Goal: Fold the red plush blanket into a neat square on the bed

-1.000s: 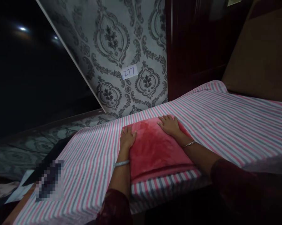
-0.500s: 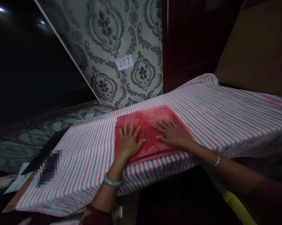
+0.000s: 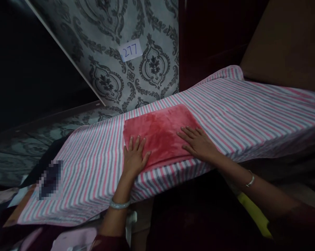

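Observation:
A folded red plush cloth (image 3: 159, 132) lies flat as a rough rectangle on a striped sheet (image 3: 94, 160) in pink, grey and white. My left hand (image 3: 134, 158) rests on its near left corner, fingers spread and palm down. On the right side of the cloth lies my right hand (image 3: 197, 142), flat with its fingers apart. Neither hand grips anything. The sheet covers a long narrow board or table whose surface is hidden.
Behind stands a patterned wallpaper wall (image 3: 154, 62) bearing a paper label (image 3: 130, 50) marked 277. A large dark screen-like panel (image 3: 29, 69) is at left, a brown panel (image 3: 285, 45) at right. Something yellow (image 3: 254, 214) hangs below the right forearm.
My hands have moved outward, from the middle of the red cloth toward its left and right edges. The camera view has tilted down a little, so the wall appears higher.

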